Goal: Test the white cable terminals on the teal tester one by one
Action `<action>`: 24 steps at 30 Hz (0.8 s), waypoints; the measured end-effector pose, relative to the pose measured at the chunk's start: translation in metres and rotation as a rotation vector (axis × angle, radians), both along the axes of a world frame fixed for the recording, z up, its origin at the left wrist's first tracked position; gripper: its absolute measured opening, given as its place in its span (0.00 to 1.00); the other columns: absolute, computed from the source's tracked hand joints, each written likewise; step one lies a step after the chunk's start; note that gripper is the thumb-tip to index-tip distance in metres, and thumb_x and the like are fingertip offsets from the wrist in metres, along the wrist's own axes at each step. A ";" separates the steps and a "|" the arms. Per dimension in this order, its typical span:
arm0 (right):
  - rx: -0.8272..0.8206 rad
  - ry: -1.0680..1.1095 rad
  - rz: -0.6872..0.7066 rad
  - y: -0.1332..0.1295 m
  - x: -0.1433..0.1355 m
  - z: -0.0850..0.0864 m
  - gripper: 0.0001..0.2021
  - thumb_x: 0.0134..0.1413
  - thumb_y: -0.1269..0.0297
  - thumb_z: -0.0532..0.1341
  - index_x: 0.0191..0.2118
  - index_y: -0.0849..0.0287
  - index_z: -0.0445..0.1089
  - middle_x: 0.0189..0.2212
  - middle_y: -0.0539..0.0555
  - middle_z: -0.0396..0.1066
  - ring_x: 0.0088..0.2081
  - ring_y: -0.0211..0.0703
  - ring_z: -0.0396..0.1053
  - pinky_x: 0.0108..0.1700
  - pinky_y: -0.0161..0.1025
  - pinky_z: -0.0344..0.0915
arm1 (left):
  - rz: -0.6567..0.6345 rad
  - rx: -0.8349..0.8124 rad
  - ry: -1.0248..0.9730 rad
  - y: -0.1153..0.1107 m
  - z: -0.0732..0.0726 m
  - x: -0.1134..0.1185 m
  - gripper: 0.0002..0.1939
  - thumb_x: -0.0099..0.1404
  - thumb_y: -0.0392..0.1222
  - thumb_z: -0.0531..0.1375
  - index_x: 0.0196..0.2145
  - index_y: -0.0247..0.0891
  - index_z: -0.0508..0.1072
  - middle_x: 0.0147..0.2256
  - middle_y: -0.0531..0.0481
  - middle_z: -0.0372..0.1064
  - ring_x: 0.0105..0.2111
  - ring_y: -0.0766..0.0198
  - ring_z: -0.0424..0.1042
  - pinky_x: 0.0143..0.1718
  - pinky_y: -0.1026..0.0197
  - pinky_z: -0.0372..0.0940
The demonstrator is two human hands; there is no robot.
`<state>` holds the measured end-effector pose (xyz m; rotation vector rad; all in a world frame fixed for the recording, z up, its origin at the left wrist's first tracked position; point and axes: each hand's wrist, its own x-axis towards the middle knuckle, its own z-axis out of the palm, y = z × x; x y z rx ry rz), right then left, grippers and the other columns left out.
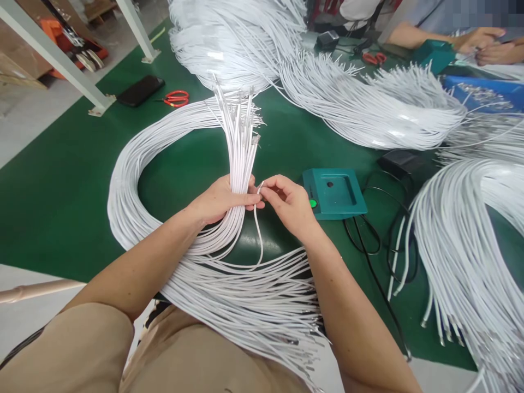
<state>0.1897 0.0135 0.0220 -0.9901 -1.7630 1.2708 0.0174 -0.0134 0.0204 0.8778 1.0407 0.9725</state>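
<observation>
My left hand is wrapped round a thick bundle of white cables, whose metal-tipped ends stand up above the fist. Between the thumb and fingertips of my right hand is the end of a single white cable, which hangs down just right of the bundle. The left thumb reaches toward that same end, and both hands nearly meet there. From the bundle, the cables curve round in a big loop on the green table. More loose cables spread across my lap, their tips partly hidden by my right forearm.
A teal device with a green button stands right of my hands, its black cord trailing forward. Large white cable heaps lie behind and at the right. Red-handled scissors and a black phone lie back left. A co-worker's hands are opposite.
</observation>
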 end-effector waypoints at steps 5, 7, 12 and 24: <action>-0.030 0.019 0.020 0.001 0.002 0.002 0.04 0.52 0.65 0.62 0.32 0.59 0.72 0.31 0.51 0.72 0.35 0.39 0.69 0.41 0.38 0.66 | 0.025 0.053 0.019 -0.002 -0.002 0.002 0.19 0.49 0.38 0.71 0.33 0.34 0.65 0.28 0.51 0.72 0.32 0.62 0.77 0.30 0.66 0.67; 0.014 -0.023 -0.036 0.000 0.002 0.004 0.04 0.52 0.65 0.62 0.29 0.59 0.72 0.29 0.50 0.72 0.33 0.38 0.69 0.39 0.37 0.66 | 0.018 0.065 0.017 -0.003 -0.002 0.002 0.19 0.50 0.38 0.70 0.36 0.35 0.66 0.29 0.51 0.73 0.32 0.62 0.77 0.31 0.66 0.68; 0.354 -0.320 -0.144 -0.007 0.001 0.011 0.07 0.54 0.69 0.58 0.26 0.59 0.68 0.27 0.51 0.67 0.29 0.37 0.63 0.32 0.35 0.59 | -0.077 0.092 0.013 -0.002 -0.001 -0.001 0.26 0.53 0.38 0.68 0.49 0.37 0.69 0.31 0.51 0.73 0.33 0.62 0.76 0.36 0.62 0.70; -0.580 0.080 -0.005 0.002 0.003 0.012 0.08 0.48 0.63 0.57 0.23 0.59 0.65 0.18 0.45 0.57 0.19 0.32 0.55 0.24 0.36 0.67 | -0.055 0.072 0.124 -0.002 -0.001 0.000 0.18 0.54 0.37 0.66 0.44 0.35 0.72 0.31 0.51 0.71 0.35 0.62 0.76 0.36 0.63 0.70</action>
